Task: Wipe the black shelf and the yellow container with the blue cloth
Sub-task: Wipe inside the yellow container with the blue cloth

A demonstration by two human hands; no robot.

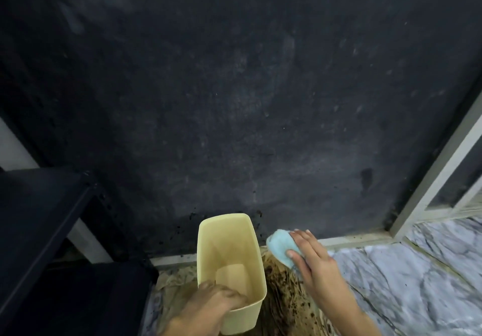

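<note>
A pale yellow container [229, 247], open at the top and empty inside, is held low in the middle of the view. My left hand [208, 304] grips its near rim, fingers hooked inside. My right hand [315, 265] holds a bunched light blue cloth [280, 245] just to the right of the container, close to its side wall but apart from it as far as I can tell. The black shelf [39, 221] stands at the left, with two dark boards visible, one above the other.
A dark, dusty wall fills most of the view ahead. Below it runs a pale skirting strip. The floor is grey-white marble, with a brown stained patch [287, 296] under the container. A white door frame [443, 168] stands at the right.
</note>
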